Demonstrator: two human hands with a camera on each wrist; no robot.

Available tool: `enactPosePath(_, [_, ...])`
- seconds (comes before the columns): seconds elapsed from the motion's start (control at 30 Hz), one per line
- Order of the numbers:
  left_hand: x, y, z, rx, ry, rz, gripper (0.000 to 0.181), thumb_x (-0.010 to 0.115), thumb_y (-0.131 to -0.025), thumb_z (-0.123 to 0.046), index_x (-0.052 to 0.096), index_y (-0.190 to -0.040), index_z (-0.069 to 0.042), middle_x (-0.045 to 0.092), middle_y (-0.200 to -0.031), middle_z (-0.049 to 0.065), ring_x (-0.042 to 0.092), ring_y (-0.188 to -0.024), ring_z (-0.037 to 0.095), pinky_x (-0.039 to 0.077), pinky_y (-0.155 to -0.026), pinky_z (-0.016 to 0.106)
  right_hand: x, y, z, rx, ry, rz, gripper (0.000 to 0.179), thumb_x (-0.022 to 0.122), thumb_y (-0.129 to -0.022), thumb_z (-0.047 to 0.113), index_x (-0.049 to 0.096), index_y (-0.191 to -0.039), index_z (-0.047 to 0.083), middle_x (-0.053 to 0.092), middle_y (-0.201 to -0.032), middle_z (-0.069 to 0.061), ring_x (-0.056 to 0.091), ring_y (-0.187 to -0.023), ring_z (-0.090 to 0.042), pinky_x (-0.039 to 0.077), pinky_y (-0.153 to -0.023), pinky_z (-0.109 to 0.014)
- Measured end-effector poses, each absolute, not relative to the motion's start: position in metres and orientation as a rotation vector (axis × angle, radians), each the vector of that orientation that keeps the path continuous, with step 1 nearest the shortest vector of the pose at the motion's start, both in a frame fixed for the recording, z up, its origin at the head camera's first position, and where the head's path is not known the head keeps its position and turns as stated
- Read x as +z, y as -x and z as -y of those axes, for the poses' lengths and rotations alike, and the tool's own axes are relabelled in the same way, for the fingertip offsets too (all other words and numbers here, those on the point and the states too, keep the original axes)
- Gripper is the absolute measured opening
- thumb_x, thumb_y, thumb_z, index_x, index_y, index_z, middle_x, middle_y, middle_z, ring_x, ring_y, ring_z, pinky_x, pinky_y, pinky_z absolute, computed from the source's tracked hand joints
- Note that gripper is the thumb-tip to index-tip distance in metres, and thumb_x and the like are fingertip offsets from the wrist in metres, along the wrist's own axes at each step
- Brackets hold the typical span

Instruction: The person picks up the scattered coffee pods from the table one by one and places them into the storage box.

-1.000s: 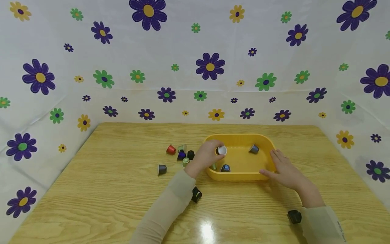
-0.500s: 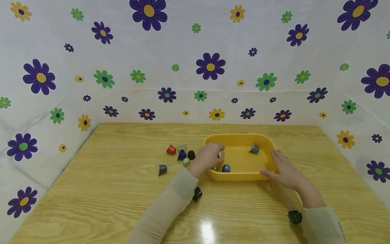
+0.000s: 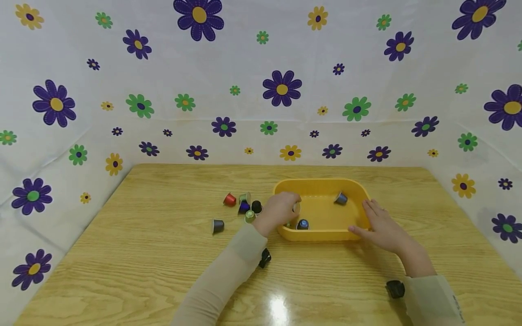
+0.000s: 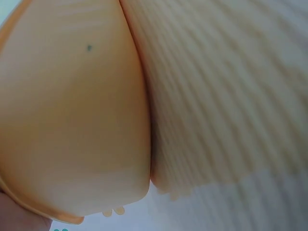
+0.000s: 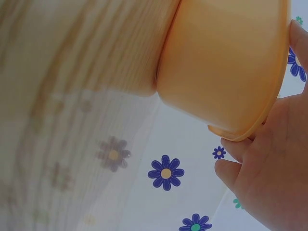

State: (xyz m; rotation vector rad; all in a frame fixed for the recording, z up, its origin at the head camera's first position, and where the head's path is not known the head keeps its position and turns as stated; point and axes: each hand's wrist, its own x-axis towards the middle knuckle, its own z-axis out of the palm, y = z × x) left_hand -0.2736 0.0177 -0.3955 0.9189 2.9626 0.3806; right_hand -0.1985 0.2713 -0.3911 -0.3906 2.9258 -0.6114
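Note:
My left hand (image 3: 281, 209) reaches over the left end of a yellow plastic tray (image 3: 326, 236). Its thumb and fingers pinch a coffee capsule (image 3: 296, 208), whose pale lid shows low inside the tray. Close by, a blue capsule (image 3: 303, 224) stands near the front wall, with a green capsule (image 3: 288, 224) partly hidden by the hand. A grey-blue capsule (image 3: 340, 198) lies on its side at the tray's back right. My right hand (image 3: 381, 228) rests against the tray's right end, fingers fairly straight, thumb on the front rim; the right wrist view shows this hand (image 5: 274, 163) against the rim.
Left of the tray lie a red capsule (image 3: 230, 199), a pale green capsule (image 3: 245, 198), a dark blue capsule (image 3: 244, 208), a black capsule (image 3: 257, 207) and a light green capsule (image 3: 250, 216). A grey capsule (image 3: 218, 226) lies apart on the wooden table (image 3: 155, 253).
My left hand has lowered the pale-lidded capsule from about rim height deeper into the tray at its left end. The right hand has stayed on the tray.

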Motion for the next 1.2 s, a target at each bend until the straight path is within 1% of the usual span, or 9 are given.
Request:
enactPosePath(0.17, [-0.3966,0.2748,-0.0184,0.351,-0.921,-2.966,0.032,0.057,-0.072,-0.018,0.053,-0.103,-0.013,0.052,-0.098,-0.002,0.049,-0.081,0.01,0.041,-0.062,0.023,-0.3912,0.1984,-0.2718,-0.613,0.399,-2.928,0.085,0.037,-0.073,0.054,0.004,-0.125,-0.003,0.002,-0.128,-0.021,-0.001,-0.114,-0.034,0.007,-0.086,-0.049])
enactPosePath(0.33, [-0.397,0.2752,-0.019,0.329,-0.918,-2.955,0.031,0.056,-0.071,-0.016,0.053,-0.102,-0.013,0.053,-0.097,-0.002,0.049,-0.072,0.007,0.04,-0.055,0.021,-0.3915,0.1986,-0.2719,-0.61,0.396,-2.932,0.085,0.037,-0.072,0.055,0.005,-0.125,-0.004,0.002,-0.127,-0.021,0.0,-0.114,-0.034,0.007,-0.086,-0.049])
enactPosePath(0.47, [-0.3966,0.2749,-0.0193,0.329,-0.918,-2.948,0.031,0.056,-0.071,-0.015,0.054,-0.102,-0.012,0.054,-0.095,-0.002,0.047,-0.066,0.006,0.039,-0.053,0.02,-0.3913,0.1983,-0.2718,-0.615,0.391,-2.929,0.085,0.037,-0.072,0.055,0.005,-0.125,-0.004,0.001,-0.127,-0.022,0.0,-0.113,-0.035,0.008,-0.086,-0.05])
enactPosePath(0.83, [-0.3971,0.2743,-0.0195,0.274,-0.919,-2.964,0.03,0.055,-0.071,-0.015,0.054,-0.101,-0.014,0.054,-0.095,-0.002,0.049,-0.074,0.009,0.041,-0.057,0.024,-0.3906,0.1981,-0.2709,-0.609,0.395,-2.932,0.085,0.038,-0.072,0.055,0.005,-0.125,-0.004,0.002,-0.127,-0.022,0.0,-0.113,-0.035,0.007,-0.086,-0.05])
enactPosePath(0.9, [-0.3976,0.2743,-0.0196,0.261,-0.929,-2.972,0.029,0.055,-0.071,-0.015,0.055,-0.1,-0.014,0.054,-0.094,-0.002,0.049,-0.073,0.009,0.041,-0.056,0.024,-0.3908,0.1981,-0.2708,-0.608,0.394,-2.932,0.085,0.038,-0.072,0.055,0.005,-0.125,-0.004,0.002,-0.127,-0.022,0.0,-0.113,-0.035,0.007,-0.086,-0.05])
enactPosePath(1.1, [-0.4002,0.2756,-0.0198,0.268,-0.946,-2.968,0.028,0.048,-0.071,-0.009,0.056,-0.098,-0.014,0.055,-0.092,-0.002,0.047,-0.066,0.007,0.039,-0.054,0.022,-0.391,0.1974,-0.2703,-0.625,0.396,-2.927,0.084,0.038,-0.073,0.054,0.004,-0.125,-0.004,0.001,-0.127,-0.022,0.0,-0.113,-0.035,0.007,-0.086,-0.05])
enactPosePath(1.2, [-0.4005,0.2763,-0.02,0.264,-0.938,-2.963,0.028,0.048,-0.072,-0.009,0.056,-0.098,-0.014,0.054,-0.092,-0.002,0.045,-0.063,0.008,0.038,-0.052,0.021,-0.3906,0.1969,-0.2695,-0.634,0.406,-2.93,0.084,0.038,-0.073,0.053,0.004,-0.125,-0.004,0.001,-0.127,-0.023,0.0,-0.113,-0.036,0.007,-0.085,-0.051])
